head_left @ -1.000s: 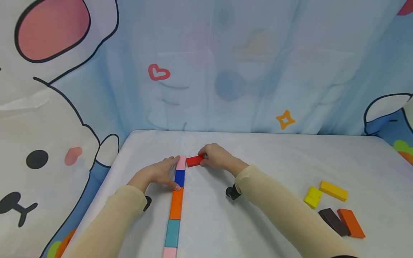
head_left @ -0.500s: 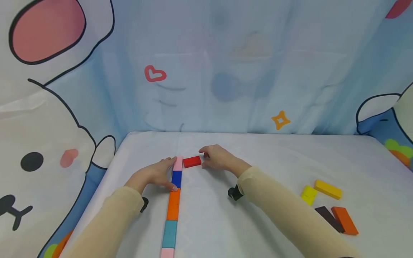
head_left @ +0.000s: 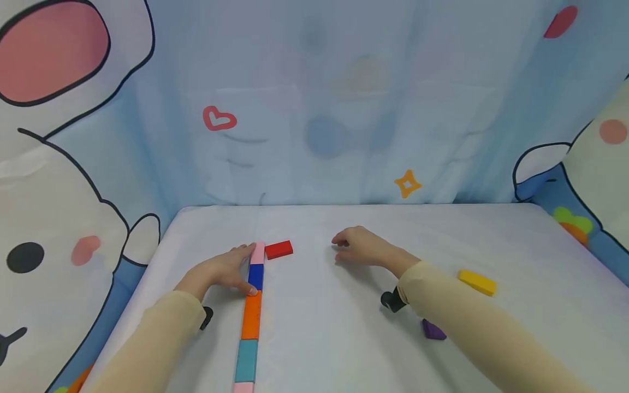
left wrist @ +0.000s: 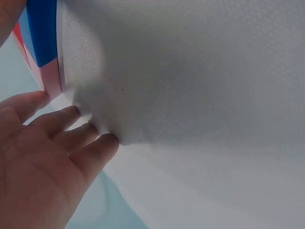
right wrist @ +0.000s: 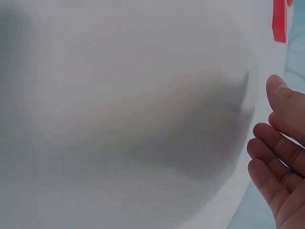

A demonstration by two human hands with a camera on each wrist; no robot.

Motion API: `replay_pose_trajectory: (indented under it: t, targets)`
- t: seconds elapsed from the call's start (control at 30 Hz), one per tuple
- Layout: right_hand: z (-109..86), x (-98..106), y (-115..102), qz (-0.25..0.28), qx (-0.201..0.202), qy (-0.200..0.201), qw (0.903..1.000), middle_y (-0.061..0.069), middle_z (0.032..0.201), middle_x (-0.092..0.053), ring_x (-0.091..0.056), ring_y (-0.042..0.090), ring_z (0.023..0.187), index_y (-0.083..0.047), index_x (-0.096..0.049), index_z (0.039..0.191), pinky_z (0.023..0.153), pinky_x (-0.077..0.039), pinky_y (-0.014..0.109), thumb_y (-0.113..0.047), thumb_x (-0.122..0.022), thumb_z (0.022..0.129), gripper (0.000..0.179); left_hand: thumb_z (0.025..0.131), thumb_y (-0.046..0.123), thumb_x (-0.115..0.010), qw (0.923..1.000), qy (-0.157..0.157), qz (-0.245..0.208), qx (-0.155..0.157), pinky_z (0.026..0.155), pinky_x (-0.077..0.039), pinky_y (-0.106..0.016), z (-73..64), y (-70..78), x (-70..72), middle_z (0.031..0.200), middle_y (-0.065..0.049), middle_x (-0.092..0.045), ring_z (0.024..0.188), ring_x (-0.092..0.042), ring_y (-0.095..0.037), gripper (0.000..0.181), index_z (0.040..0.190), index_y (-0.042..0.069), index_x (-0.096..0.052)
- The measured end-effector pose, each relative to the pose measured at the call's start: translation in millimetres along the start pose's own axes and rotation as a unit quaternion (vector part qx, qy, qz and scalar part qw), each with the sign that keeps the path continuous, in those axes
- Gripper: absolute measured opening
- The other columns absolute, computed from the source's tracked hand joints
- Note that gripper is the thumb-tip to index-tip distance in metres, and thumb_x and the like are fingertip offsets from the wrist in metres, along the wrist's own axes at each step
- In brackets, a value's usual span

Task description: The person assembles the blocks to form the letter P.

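A row of blocks runs away from me across the table: a pink block [head_left: 257, 253] at the far end, then a blue block [head_left: 255, 276], an orange block [head_left: 251, 316] and a teal block [head_left: 246, 360]. My left hand [head_left: 218, 273] rests along the row's left side, index fingertip at the pink block and thumb at the orange one; its other fingers spread over the cloth in the left wrist view. A red block [head_left: 279, 250] lies slightly askew to the right of the pink block. My right hand [head_left: 366, 249] hovers farther right, holding nothing, fingers loosely curved.
A yellow block [head_left: 477, 282] and a purple block [head_left: 434, 329] lie on the right, partly beside or under the right sleeve [head_left: 472, 322]. Another pink block [head_left: 243, 387] is cut off at the bottom edge. A printed curtain [head_left: 314, 98] hangs behind the white table [head_left: 334, 338].
My right hand has let go of the red block and moved away to the right. The left hand stays at the row. The view has turned somewhat to the right.
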State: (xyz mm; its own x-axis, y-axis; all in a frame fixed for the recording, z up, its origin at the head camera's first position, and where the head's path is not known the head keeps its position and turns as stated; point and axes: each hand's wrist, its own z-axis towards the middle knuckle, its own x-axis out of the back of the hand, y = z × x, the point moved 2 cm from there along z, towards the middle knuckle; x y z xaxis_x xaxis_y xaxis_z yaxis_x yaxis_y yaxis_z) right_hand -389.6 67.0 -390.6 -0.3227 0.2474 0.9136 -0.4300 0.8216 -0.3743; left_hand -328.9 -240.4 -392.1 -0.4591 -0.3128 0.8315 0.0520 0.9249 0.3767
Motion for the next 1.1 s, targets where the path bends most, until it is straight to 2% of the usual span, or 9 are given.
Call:
replay_pose_trajectory:
  t: [0.1, 0.33, 0.53, 0.83, 1.1]
  targets:
    - [-20.7, 7, 17, 0.001, -0.008, 0.006, 1.0, 0.013, 0.128, -0.071, -0.064, 0.031, 0.122, 0.0, -0.065, 0.132, 0.107, -0.052, 0.047, -0.02, -0.073, 0.095, 0.043, 0.081, 0.034, -0.086, 1.0, 0.001, 0.003, -0.007, 0.122, -0.026, -0.067, -1.5, 0.6, -0.1, 0.168, -0.022, -0.023, 0.156, -0.019, -0.044, 0.108, 0.164, 0.009, -0.021]
    - [-61.4, 25, 51, -0.005, -0.014, 0.042, 0.999, 0.016, 0.126, -0.071, -0.066, 0.034, 0.117, 0.002, -0.066, 0.13, 0.104, -0.054, 0.05, -0.021, -0.073, 0.096, 0.042, 0.081, 0.034, -0.086, 0.9999, 0.007, -0.001, -0.011, 0.12, -0.027, -0.068, -3.0, -10.7, 3.9, 0.167, -0.025, -0.023, 0.155, -0.019, -0.046, 0.109, 0.163, 0.007, -0.021]
    - [-100.4, 35, 84, 0.017, -0.058, 0.063, 0.9962, 0.017, 0.127, -0.07, -0.064, 0.036, 0.117, -0.001, -0.065, 0.133, 0.103, -0.054, 0.055, -0.025, -0.072, 0.096, 0.044, 0.081, 0.034, -0.086, 0.9999, 0.007, 0.001, -0.013, 0.121, -0.027, -0.068, -6.5, -15.5, 6.9, 0.166, -0.027, -0.024, 0.154, -0.02, -0.047, 0.108, 0.162, 0.004, -0.021]
    - [-156.4, 26, 140, 0.044, -0.11, 0.125, 0.9851, 0.023, 0.124, -0.07, -0.066, 0.04, 0.11, 0.001, -0.065, 0.132, 0.095, -0.058, 0.055, -0.024, -0.073, 0.095, 0.045, 0.081, 0.034, -0.086, 0.9999, 0.005, -0.007, -0.009, 0.12, -0.027, -0.069, -6.0, -21.3, 4.8, 0.166, -0.028, -0.023, 0.154, -0.019, -0.049, 0.109, 0.163, 0.004, -0.021]
    - [-186.8, 17, 175, 0.063, -0.143, 0.15, 0.9764, 0.026, 0.126, -0.068, -0.065, 0.041, 0.112, 0.003, -0.064, 0.131, 0.096, -0.057, 0.057, -0.023, -0.073, 0.095, 0.046, 0.081, 0.033, -0.086, 0.9999, 0.002, -0.009, -0.01, 0.12, -0.026, -0.069, -8.5, -16.4, 4.2, 0.166, -0.029, -0.022, 0.154, -0.019, -0.05, 0.109, 0.162, 0.002, -0.02]
